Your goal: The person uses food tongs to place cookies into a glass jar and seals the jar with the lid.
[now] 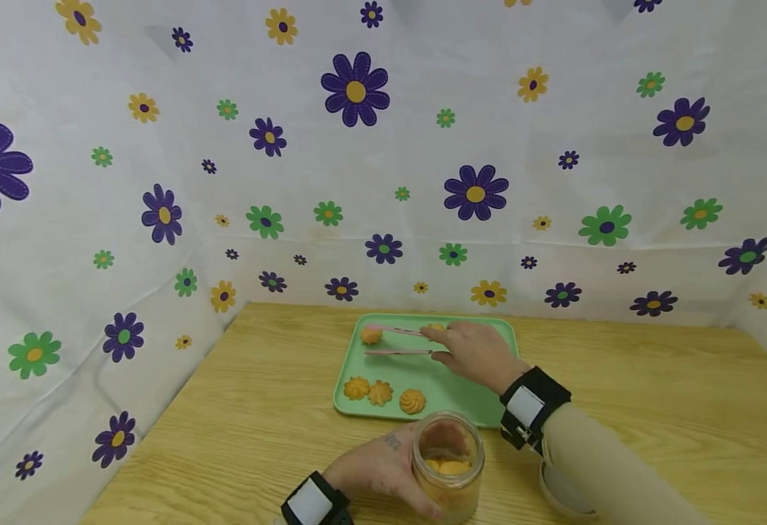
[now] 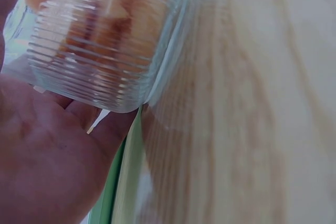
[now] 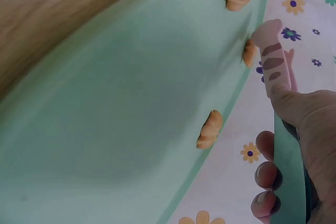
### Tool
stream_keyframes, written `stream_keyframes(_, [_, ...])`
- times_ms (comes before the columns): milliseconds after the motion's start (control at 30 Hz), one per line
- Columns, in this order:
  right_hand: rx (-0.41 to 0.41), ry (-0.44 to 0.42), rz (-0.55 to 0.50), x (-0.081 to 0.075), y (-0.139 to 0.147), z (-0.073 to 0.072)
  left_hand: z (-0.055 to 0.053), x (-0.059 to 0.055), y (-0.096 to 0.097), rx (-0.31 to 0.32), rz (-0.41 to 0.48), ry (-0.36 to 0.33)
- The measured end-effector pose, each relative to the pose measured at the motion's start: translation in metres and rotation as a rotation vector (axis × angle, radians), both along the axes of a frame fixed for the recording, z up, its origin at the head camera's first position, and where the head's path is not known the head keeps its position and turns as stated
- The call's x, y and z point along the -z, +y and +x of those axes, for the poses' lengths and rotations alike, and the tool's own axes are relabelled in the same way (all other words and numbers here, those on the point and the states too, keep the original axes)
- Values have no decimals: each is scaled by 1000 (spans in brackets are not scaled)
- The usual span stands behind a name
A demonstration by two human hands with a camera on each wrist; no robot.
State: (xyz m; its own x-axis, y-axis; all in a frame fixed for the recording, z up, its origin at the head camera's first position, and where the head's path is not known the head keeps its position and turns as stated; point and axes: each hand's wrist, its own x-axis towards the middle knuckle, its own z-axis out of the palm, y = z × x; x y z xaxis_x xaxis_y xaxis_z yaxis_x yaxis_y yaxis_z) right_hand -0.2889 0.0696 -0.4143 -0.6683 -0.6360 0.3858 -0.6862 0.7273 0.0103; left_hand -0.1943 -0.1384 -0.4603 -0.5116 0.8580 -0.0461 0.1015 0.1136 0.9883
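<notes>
My left hand (image 1: 380, 463) grips a clear glass jar (image 1: 449, 487), thumb at the near side and fingers behind it. Several golden cookies lie inside the jar, and its ribbed wall shows in the left wrist view. Over the green tray (image 1: 449, 394), my right hand (image 1: 478, 354) holds pink tongs (image 1: 396, 353) with the two arms spread apart. The tips point left, and the upper one overlaps a cookie (image 1: 371, 337) at the tray's back left. In the right wrist view, thumb and fingers close round the dark-striped pink tongs (image 3: 273, 59).
Along the tray's front edge lie a star-shaped cookie (image 1: 356, 388), another beside it (image 1: 380, 393) and a swirled one (image 1: 413, 401). One more cookie (image 1: 435, 332) is partly behind my right hand. A round pale container (image 1: 563, 496) stands under my right forearm. Flowered cloth (image 1: 410, 146) hangs behind the wooden table (image 1: 226, 408).
</notes>
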Motion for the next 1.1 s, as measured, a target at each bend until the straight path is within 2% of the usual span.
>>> stream_keyframes(100, [10,-23,7,0,-6,-3,1,1,0,0,5,-1])
stream_keyframes(333, [79,-52,102,3,-18,-10,3,5,0,26,55,7])
stream_keyframes(433, [98,-42,123,4,-23,-12,4,5,0,7,36,17])
stream_keyframes(600, [126,-46,114,3,-30,-15,3,2,1,-32,-15,42])
stream_keyframes(733, [151,-97,117,3,-34,-16,5,0,0,-26,-13,-21])
stream_keyframes(833, [159,-147,107,3,-34,-17,5,-1,0,-13,1,-43])
stream_keyframes(1100, [167,-202,59,6,-22,-18,4,0,-2,-5,15,1])
